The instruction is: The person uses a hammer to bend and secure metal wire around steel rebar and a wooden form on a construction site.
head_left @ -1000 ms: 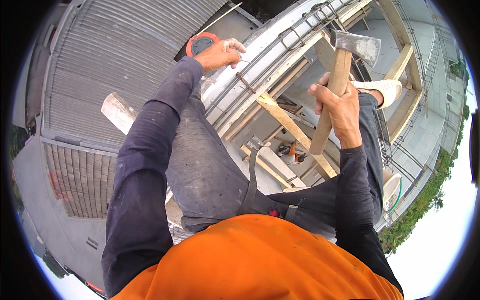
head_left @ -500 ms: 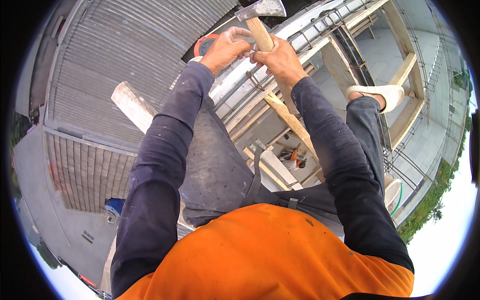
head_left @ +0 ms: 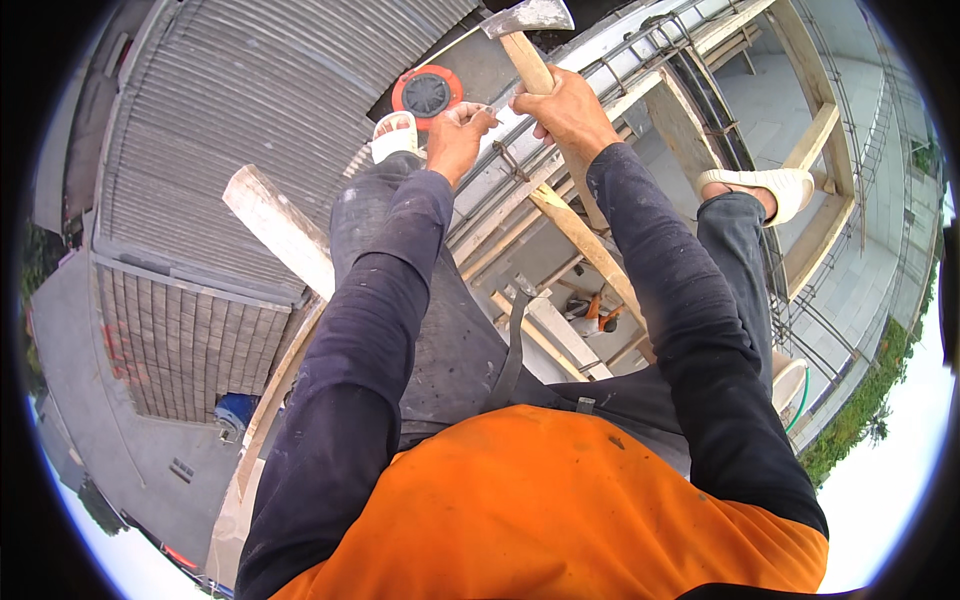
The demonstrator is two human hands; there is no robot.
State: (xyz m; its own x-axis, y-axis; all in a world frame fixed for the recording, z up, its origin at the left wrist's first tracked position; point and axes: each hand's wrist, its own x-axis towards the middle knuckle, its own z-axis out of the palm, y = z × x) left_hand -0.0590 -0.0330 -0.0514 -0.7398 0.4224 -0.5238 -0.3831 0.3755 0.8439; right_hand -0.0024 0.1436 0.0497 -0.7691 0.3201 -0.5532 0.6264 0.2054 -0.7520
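Note:
My right hand [head_left: 568,112] is closed round the wooden handle of a hatchet [head_left: 525,66]. Its whitish-stained metal head points away from me, at the top of the view. Just left of it, my left hand [head_left: 458,140] has thumb and fingertips pinched together. Something small and thin may be between them, too small to name. Both hands are raised in front of me, a little apart, above a frame of steel bars [head_left: 508,160] and timber.
A white-stained board [head_left: 280,228] juts out at left, beside a corrugated metal roof [head_left: 250,110]. Near my left sandal [head_left: 394,138] lies a round red-and-black object [head_left: 427,93]. My right sandal [head_left: 765,192] rests on timber framing. Far below, between beams [head_left: 580,240], a person [head_left: 597,318] is at work.
My left hand has drawn away from the hatchet handle, moving slightly down and nearer to me. The red-and-black object and my left sandal have come into fuller view. The hatchet has barely moved.

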